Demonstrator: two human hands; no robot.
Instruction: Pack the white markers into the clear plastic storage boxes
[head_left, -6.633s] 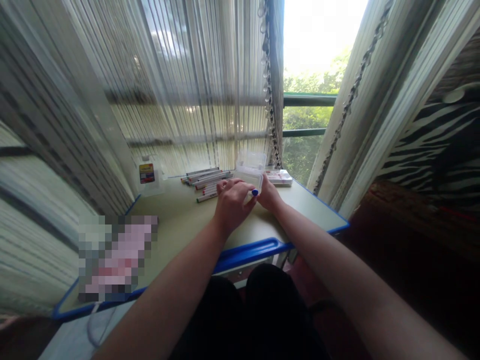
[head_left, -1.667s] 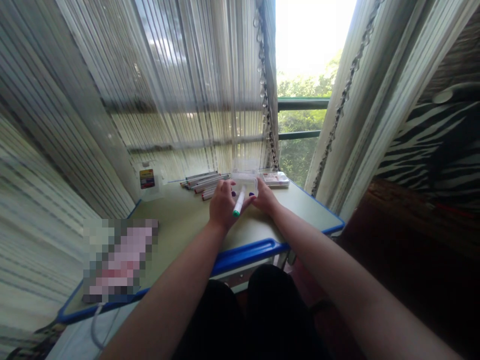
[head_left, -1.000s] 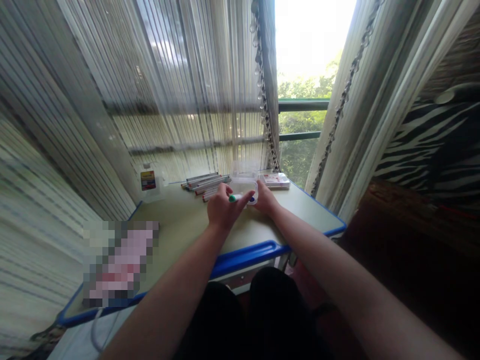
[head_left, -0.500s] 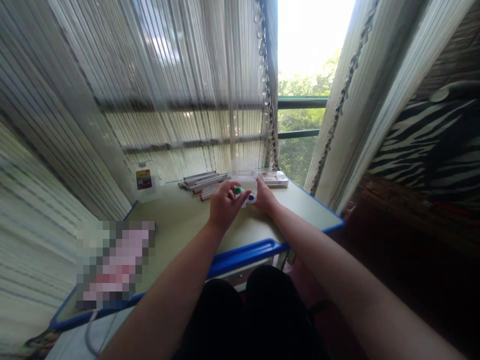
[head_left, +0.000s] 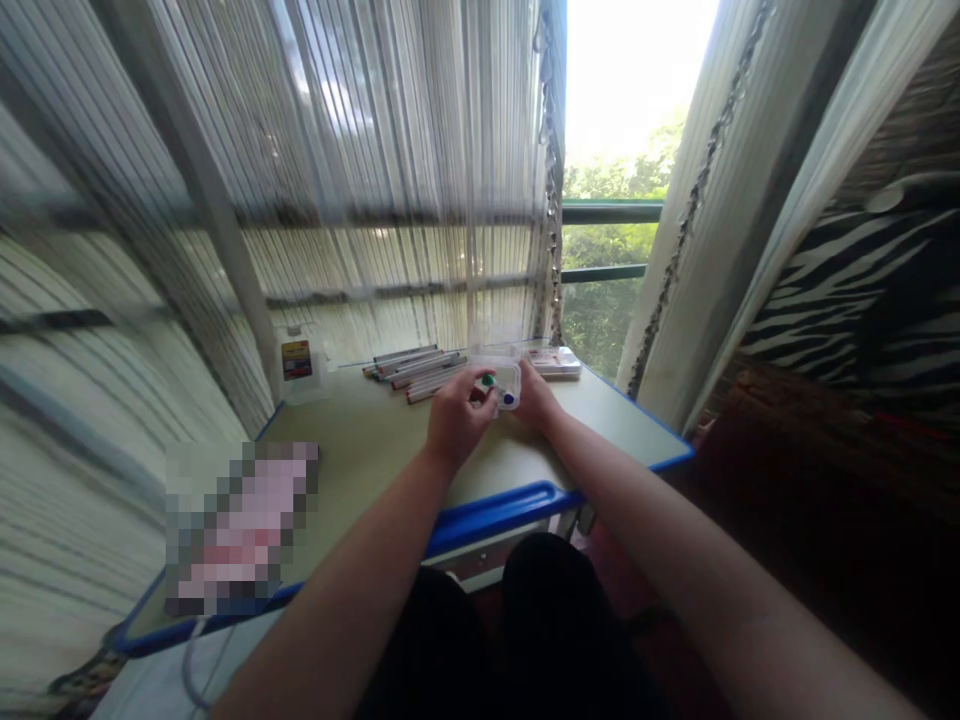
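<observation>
Over the table's far middle, my left hand [head_left: 455, 418] pinches a small round green piece [head_left: 489, 380] between thumb and fingers. Its exact kind is too small to make out. The piece is at the left side of a small clear plastic box [head_left: 512, 376], whose transparent lid [head_left: 495, 342] stands raised behind it. A round blue piece [head_left: 509, 399] shows in the box's near right corner. My right hand [head_left: 538, 402] grips the box from the right, its fingers partly hidden behind it.
Several markers [head_left: 412, 368] lie in a loose pile left of the box. A clear case [head_left: 556, 362] lies behind my right hand. An upright clear container with a label [head_left: 297, 362] stands at the back left. A blurred pinkish object [head_left: 247, 530] lies at the table's left.
My left thumb has drawn back from over the box, and more of the green piece shows. The box stays in my right hand. The whole view has shifted slightly.
</observation>
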